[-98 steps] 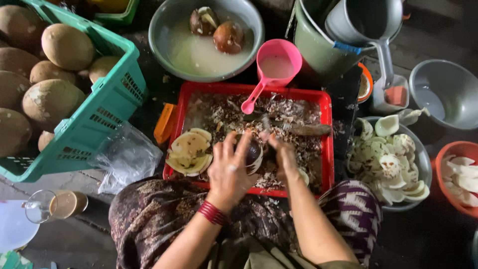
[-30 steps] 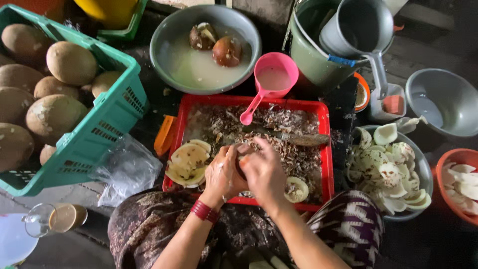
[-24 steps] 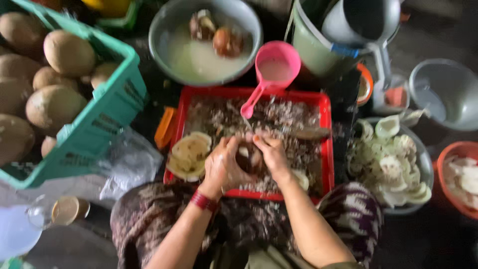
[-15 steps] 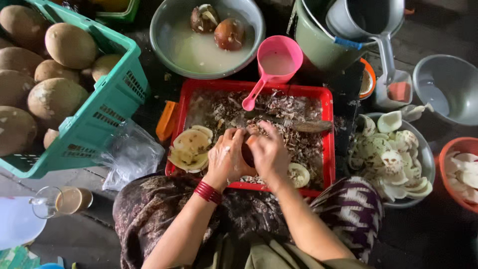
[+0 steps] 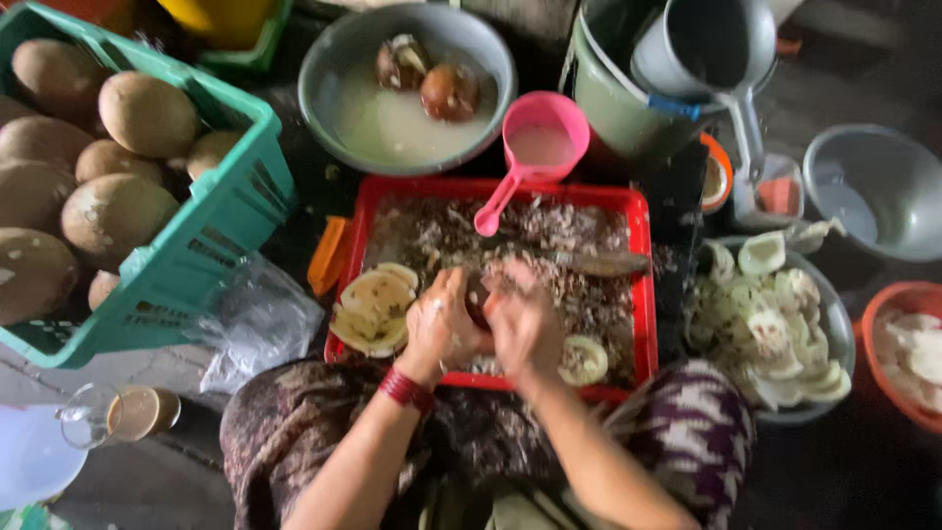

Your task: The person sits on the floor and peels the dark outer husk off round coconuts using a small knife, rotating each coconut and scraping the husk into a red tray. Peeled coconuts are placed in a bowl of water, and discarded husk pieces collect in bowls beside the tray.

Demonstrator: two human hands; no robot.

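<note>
Looks like an informal food-preparation spot at floor level, perhaps a market stall or back-of-kitchen work area. Shown by: bare concrete floor (image 5: 147, 471) crowded with vessels; a green plastic crate (image 5: 211, 226) heaped with brown husked fruits (image 5: 147, 113); a red tray (image 5: 638, 285) strewn with peelings and shavings; a grey basin (image 5: 339, 59) of cloudy water; a pink scoop (image 5: 540, 147); a metal bowl (image 5: 839, 324) filled with pale cut pieces; nested buckets (image 5: 608, 98) behind. Seated low, patterned cloth (image 5: 294, 442) over the knees right against the tray.
</note>
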